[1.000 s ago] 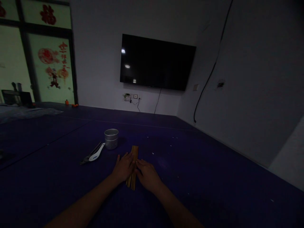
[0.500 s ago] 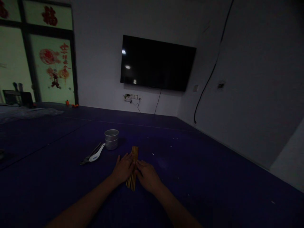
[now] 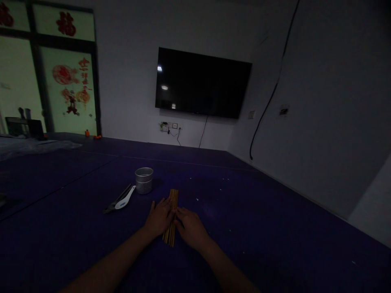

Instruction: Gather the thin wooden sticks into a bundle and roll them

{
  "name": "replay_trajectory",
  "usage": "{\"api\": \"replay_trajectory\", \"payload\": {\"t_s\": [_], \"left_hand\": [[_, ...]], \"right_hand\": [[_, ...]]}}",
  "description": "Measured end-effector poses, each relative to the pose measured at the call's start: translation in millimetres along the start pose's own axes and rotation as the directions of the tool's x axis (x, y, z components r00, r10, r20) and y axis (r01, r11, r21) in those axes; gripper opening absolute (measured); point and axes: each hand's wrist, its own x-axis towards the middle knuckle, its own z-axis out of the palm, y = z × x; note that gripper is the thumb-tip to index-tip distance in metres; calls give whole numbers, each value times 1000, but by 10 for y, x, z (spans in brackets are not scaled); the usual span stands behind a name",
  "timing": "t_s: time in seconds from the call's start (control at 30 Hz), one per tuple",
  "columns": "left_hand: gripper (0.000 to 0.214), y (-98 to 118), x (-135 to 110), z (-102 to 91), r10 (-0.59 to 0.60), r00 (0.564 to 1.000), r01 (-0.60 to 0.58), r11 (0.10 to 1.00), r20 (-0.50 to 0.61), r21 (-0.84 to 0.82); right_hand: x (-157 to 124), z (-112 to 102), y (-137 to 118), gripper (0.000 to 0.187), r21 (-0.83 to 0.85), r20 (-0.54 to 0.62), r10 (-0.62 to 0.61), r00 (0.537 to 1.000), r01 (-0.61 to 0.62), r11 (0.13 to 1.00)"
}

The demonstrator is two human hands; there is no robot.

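Observation:
A bundle of slim yellow-brown sticks that look like chopsticks [image 3: 170, 236] lies side by side on the dark blue surface, pointing away from me. My left hand [image 3: 159, 217] rests along the bundle's left side, fingers stretched out and touching it, thumb partly hidden. From the right, my right hand [image 3: 190, 228] meets the sticks with its fingertips, the fingers extended and the thumb apart. The hands cover the bundle's middle; both its ends show.
Left of the bundle stands a grey metal cup [image 3: 143, 181]. Beside it lie a white spoon [image 3: 124, 199] and a dark, thin tool [image 3: 114, 203]. Small white scraps [image 3: 197, 199] dot the blue surface [image 3: 275, 228]. Clear plastic sheeting [image 3: 45, 147] lies at the far left.
The view has shifted very slightly. Both hands stay at the sticks, with no clear movement of the bundle.

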Motion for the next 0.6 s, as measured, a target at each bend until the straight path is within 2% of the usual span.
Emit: {"api": "replay_trajectory", "payload": {"t_s": [0.6], "left_hand": [[54,6,-17,-21,2,999,-2,1000,38,6]], "right_hand": [[13,-11,-13,42,-36,7,-3,1000,3,999]]}}
